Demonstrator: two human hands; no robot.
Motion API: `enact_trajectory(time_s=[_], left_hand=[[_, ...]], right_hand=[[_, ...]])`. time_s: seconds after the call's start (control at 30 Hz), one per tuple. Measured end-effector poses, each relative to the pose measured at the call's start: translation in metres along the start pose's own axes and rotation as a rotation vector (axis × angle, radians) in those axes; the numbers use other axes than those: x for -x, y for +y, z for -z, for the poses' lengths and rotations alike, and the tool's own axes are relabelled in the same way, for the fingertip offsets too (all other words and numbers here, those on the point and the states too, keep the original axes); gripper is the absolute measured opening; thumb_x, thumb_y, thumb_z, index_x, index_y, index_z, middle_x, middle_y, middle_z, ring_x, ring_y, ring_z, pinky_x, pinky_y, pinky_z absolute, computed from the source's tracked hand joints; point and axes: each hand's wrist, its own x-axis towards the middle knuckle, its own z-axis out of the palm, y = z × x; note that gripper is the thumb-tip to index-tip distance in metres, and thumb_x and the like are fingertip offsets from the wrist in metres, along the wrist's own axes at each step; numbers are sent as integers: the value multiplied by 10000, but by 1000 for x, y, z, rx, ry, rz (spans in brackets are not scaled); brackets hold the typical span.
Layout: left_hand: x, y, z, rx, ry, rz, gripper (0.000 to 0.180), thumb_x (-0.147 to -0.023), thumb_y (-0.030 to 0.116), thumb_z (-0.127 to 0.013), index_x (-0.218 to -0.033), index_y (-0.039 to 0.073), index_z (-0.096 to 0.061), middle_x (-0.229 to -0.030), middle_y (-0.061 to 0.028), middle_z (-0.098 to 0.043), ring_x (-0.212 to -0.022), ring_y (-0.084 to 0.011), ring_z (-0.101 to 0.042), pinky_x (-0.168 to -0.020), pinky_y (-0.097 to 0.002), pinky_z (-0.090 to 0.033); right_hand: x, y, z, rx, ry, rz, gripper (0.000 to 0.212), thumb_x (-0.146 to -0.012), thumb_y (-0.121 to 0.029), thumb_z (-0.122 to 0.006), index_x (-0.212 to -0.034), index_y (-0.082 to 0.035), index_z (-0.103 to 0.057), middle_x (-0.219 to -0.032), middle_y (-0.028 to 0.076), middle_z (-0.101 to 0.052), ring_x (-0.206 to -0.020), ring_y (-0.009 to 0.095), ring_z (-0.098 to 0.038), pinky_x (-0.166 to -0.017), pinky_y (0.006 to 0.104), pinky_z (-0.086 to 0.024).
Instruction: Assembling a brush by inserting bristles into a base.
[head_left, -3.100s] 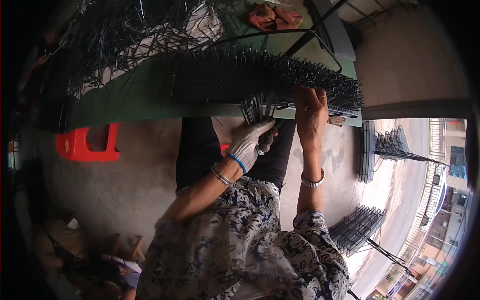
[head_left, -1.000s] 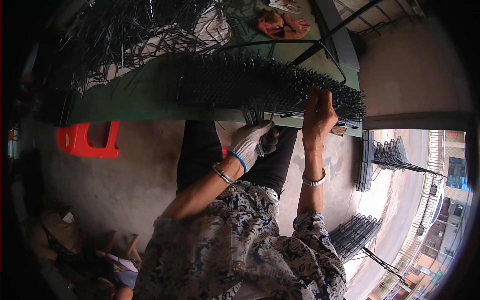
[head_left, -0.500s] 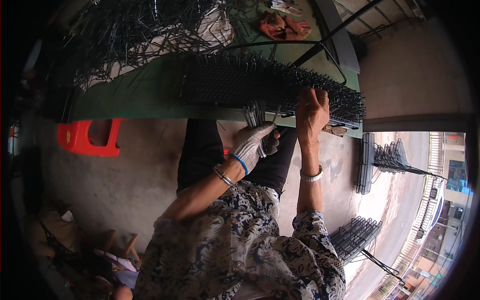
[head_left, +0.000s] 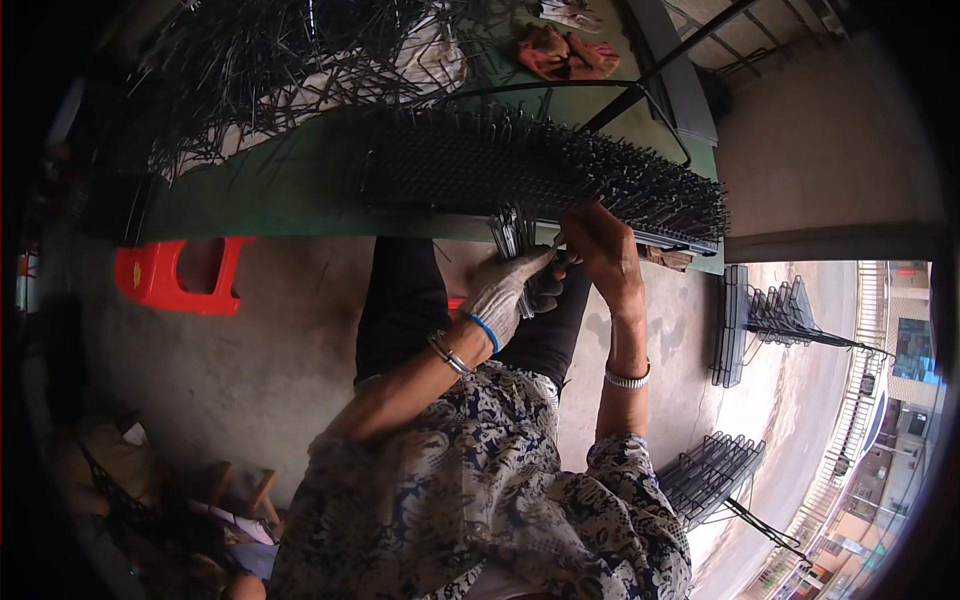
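Note:
My left hand [head_left: 503,288], in a pale knitted glove with dark fingertips, is closed around a bundle of thin grey metal rods [head_left: 513,228]. The bundle stands up out of the fist just before the bench edge. Close beside its thumb is my bare right hand [head_left: 607,257], fingers bent together in a pinch; whatever is between them is too small to make out. Beyond both hands lies a long black rack [head_left: 450,175] of fine mesh. Many dark rods [head_left: 650,175] stick up from its right part and along its far side.
A green bench [head_left: 270,205] carries the rack, a heap of loose dark rods [head_left: 290,60] on pale cloth, and a reddish-brown glove [head_left: 567,53]. A black bar [head_left: 640,92] slants over the bench. On the floor are a red plastic stool [head_left: 180,277] and wire racks [head_left: 712,470].
My right hand has come away from the rods on the rack, moving left and towards me, to my left thumb. My left hand keeps its hold on the bundle, nearly still.

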Motion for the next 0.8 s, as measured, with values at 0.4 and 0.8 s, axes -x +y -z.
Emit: enact_trajectory(time_s=[0.4,0.8], left_hand=[[-11,5,4,88,-20,13,171,-924,243,-652,-1032,111,-638,-884,-69,-698,-729,-202,-685,-597,-363,-573],[-15,-5,5,103,3,64,161,-943,211,-602,-1022,74,-636,-846,-66,-687,-699,-190,-674,-596,-375,-591]], right_hand=[[0,-9,18,129,517,216,61,-922,-5,-571,-962,13,-613,-804,63,-677,-720,117,-647,-683,240,-519],[-15,-2,17,495,574,345,42,-938,-52,-554,-923,-38,-590,-718,57,-678,-677,112,-656,-617,254,-498]])
